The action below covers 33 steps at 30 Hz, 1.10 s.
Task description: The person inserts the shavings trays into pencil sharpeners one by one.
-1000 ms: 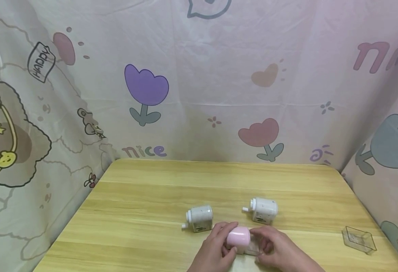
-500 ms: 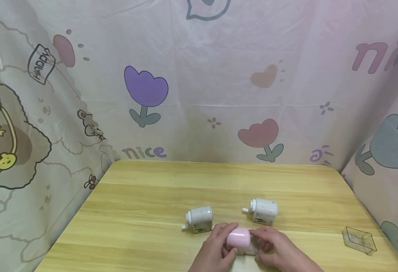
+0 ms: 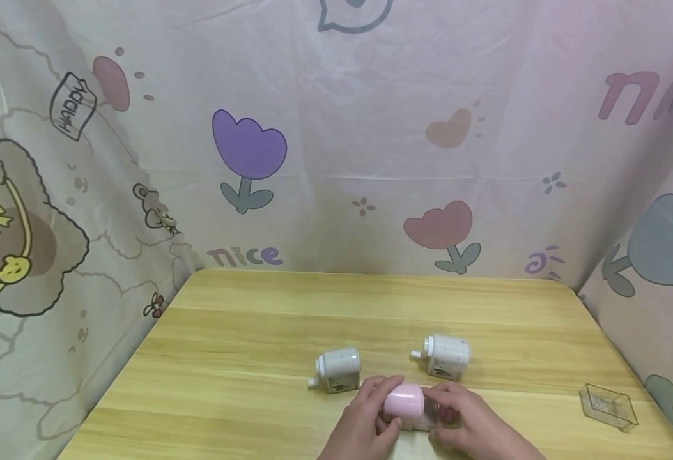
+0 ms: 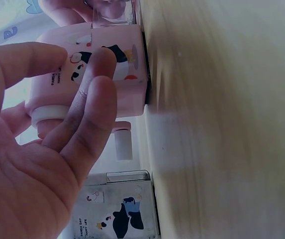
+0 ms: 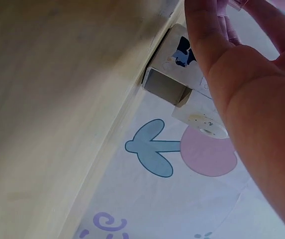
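Note:
A pink crank pencil sharpener with panda pictures stands on the table at the near middle. My left hand grips it from the left; in the left wrist view, fingers and thumb lie around the crank side of the pink body. From the other side my right hand pinches a clear shavings drawer, lined up at the sharpener's right side and partly covered by the fingers. Only the edge of this drawer shows at the top of the right wrist view.
Two white crank sharpeners stand behind the hands, one at left and one at right. The right one has an open drawer slot. Another clear drawer lies at far right, near the table edge. Printed curtains surround the table.
My right hand has shifted slightly left with the clear drawer, and less of the drawer shows beside the pink sharpener. My left hand stays in place.

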{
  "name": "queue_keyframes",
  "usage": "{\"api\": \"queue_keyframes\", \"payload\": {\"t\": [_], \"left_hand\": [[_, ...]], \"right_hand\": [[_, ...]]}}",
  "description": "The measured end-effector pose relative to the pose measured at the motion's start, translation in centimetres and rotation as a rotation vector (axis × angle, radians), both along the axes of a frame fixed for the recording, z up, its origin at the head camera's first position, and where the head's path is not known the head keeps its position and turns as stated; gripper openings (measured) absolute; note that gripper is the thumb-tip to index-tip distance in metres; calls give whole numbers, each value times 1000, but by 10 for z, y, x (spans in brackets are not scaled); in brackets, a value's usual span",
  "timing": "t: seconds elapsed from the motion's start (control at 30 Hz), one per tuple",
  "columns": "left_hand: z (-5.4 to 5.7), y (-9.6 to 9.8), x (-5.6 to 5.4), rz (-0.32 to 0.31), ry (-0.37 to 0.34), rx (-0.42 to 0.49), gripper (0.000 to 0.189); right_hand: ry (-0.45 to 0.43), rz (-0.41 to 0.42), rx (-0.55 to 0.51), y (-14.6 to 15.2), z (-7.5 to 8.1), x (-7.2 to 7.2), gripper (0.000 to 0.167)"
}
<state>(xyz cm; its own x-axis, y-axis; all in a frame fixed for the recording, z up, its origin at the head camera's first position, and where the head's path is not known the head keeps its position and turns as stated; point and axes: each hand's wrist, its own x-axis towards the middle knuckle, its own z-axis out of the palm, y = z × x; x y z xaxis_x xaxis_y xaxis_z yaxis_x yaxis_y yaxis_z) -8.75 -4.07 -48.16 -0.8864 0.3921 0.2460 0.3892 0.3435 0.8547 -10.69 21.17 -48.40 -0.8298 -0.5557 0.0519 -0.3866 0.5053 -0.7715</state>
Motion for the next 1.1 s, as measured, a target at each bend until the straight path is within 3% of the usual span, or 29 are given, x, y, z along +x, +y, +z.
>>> {"api": "queue_keyframes", "payload": {"t": [0.3, 0.5, 0.73, 1.1], "left_hand": [[-2, 0, -1, -4, 30, -7, 56], [-2, 0, -1, -5, 34, -11, 56], [-3, 0, -1, -4, 16, -7, 57], [-3, 0, -1, -4, 24, -10, 57]], "right_hand": [[-17, -39, -30, -3, -1, -1, 63], [1, -31, -38, -4, -1, -1, 62], [82, 3, -63, -8, -2, -2, 58], [72, -3, -28, -10, 0, -1, 55]]}}
